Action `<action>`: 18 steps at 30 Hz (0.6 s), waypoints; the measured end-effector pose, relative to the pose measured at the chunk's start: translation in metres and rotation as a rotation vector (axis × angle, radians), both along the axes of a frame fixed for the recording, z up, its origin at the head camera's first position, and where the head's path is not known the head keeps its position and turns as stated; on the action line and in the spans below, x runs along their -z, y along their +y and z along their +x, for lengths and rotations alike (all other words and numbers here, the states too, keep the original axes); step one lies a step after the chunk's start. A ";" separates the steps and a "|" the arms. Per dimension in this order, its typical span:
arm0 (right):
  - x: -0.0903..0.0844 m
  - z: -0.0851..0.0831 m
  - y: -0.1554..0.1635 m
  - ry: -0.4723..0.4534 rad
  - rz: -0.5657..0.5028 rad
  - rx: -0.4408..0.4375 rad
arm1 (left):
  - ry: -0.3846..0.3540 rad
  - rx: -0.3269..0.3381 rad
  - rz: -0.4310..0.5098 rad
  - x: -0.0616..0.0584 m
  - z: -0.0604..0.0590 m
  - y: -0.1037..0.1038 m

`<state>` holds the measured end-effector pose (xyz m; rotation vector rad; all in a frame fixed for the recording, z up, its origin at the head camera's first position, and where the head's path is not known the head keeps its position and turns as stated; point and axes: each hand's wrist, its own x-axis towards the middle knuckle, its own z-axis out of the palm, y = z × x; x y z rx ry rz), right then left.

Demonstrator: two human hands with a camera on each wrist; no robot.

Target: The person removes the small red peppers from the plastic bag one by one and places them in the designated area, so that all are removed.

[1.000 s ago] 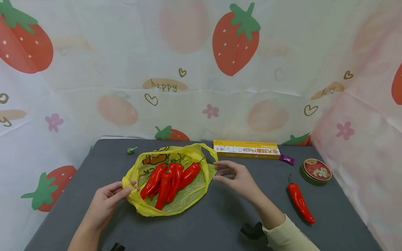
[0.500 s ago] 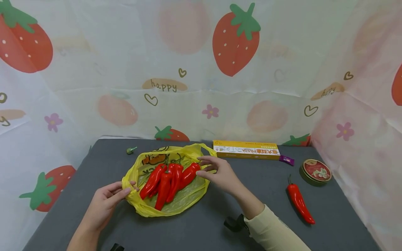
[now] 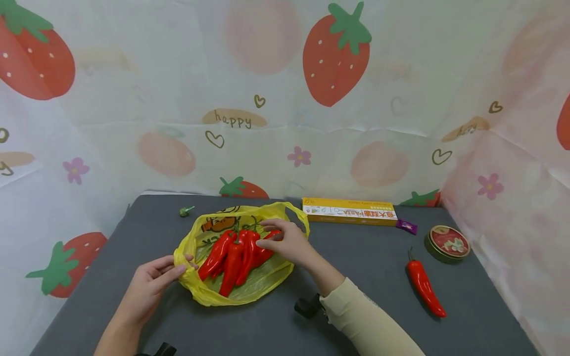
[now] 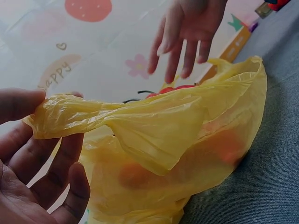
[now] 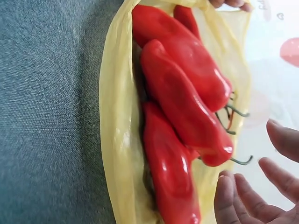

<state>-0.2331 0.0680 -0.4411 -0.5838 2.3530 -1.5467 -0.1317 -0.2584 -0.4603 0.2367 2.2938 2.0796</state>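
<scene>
Fingers of right hand [image 3: 287, 241] spread over red peppers [image 3: 236, 254] in yellow bag [image 3: 209, 291], left hand [image 3: 149, 287] pinching its rim.

A: Head view: right hand [image 3: 288, 242] covers the upper end of the rightmost pepper [image 3: 263, 253]. Contact unclear.

B: Wrist views?

A: Left hand [image 4: 35, 161] cut off by the frame edge. Yellow bag [image 4: 177, 140] hides nearly all the peppers. Right wrist shows only fingers [image 5: 243, 198]; palm out of frame.

B: Box [image 3: 349, 211] text?

A: Too small.
</scene>
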 end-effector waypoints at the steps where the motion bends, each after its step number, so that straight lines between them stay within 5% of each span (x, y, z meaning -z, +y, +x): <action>1: 0.002 -0.002 -0.002 -0.002 0.003 -0.006 | -0.003 -0.004 0.000 0.000 0.000 0.000; 18: 0.010 -0.007 -0.037 -0.031 0.121 0.040 | -0.007 -0.009 0.021 0.000 0.000 -0.001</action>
